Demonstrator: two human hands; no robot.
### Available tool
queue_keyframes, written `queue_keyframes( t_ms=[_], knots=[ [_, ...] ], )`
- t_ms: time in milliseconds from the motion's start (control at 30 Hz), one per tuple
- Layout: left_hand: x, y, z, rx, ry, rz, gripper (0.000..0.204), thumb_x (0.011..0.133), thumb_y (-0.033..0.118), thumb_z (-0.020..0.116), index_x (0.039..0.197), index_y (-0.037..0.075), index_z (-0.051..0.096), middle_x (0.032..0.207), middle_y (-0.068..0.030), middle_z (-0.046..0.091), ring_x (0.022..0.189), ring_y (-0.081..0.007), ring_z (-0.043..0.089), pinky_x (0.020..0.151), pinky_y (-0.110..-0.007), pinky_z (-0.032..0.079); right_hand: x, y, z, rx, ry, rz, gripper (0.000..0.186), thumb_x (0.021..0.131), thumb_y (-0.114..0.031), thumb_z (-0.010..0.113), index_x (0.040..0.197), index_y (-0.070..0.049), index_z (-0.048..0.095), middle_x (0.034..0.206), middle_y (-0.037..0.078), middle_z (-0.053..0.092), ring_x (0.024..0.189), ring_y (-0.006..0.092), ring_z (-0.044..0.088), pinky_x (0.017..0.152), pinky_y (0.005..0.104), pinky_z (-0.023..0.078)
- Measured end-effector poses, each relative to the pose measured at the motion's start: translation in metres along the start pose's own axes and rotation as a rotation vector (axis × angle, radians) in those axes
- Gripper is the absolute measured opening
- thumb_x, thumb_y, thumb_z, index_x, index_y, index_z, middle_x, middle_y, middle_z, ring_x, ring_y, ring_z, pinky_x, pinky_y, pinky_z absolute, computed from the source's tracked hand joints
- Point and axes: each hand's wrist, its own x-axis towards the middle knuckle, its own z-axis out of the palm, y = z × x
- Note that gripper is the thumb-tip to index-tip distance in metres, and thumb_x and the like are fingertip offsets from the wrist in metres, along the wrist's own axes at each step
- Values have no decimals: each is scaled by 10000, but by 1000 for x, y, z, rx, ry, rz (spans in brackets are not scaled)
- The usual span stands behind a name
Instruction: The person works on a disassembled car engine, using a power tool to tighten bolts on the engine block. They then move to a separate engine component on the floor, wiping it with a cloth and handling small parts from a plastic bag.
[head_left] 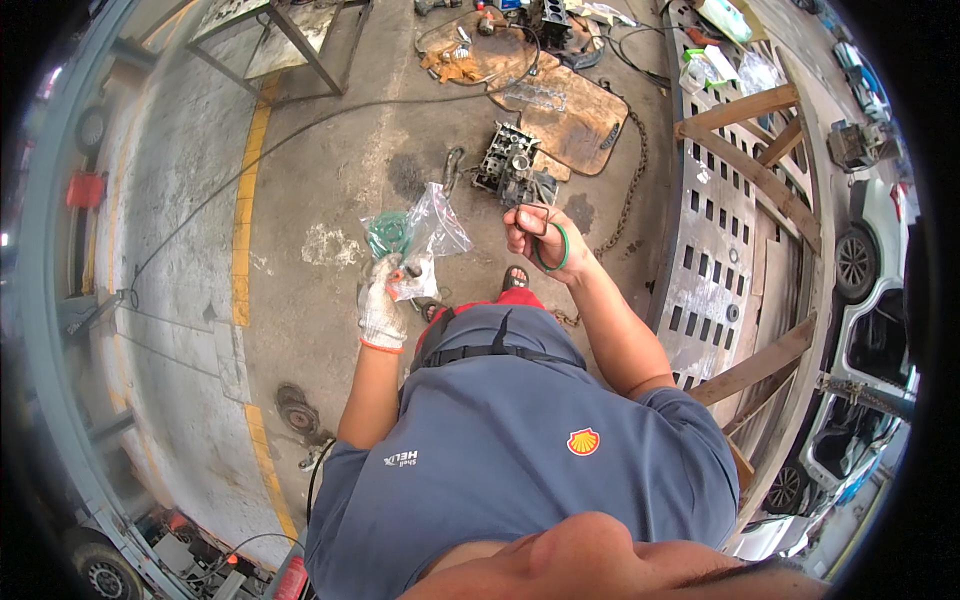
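Note:
My left hand (381, 303), in a whitish knit glove with an orange cuff, grips a clear plastic bag (445, 228) containing green rings (389, 232); small red pieces (398, 277) lie by its fingers. My bare right hand (541, 238) has its fingers closed on a green ring (563, 250) and a thin dark loop (543, 218), apparently another ring. Just beyond it, a dismantled engine block (505, 160) sits on the concrete floor at the edge of a stained board (560, 130).
A chain (630, 192) runs along the floor. At right stand a perforated metal plate (700, 260), wooden bracing (760, 355) and cars (855, 260). A cable (220, 180) crosses the left floor below a metal-framed table (272, 45). Tools and parts (460, 55) lie farther forward.

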Motion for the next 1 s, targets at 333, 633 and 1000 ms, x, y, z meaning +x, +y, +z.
queue_keyframes(
  t_ms=[333,633,1000],
  knots=[
    [-3,7,8,52,26,-14,271,951,177,622,1161,18,687,1119,-74,677,1031,-200,637,928,-379,529,11,15,-23,-293,164,-18,91,975,-72,585,1066,-74,588,1203,123,670,1036,209,682,842,324,564],
    [27,3,-41,-66,-34,-41,293,931,254,669,1127,37,681,1022,-60,654,972,-214,633,908,-394,529,-49,151,-217,-827,887,372,165,861,-220,689,895,-61,720,749,103,673,643,202,673,611,350,571],
    [61,85,-42,-204,-330,-69,441,949,379,621,1234,43,610,1181,-144,672,1043,-287,665,916,-468,532,-189,173,-253,-722,1138,638,167,930,-203,712,973,-42,713,799,81,730,617,196,722,481,322,547]
  ],
)
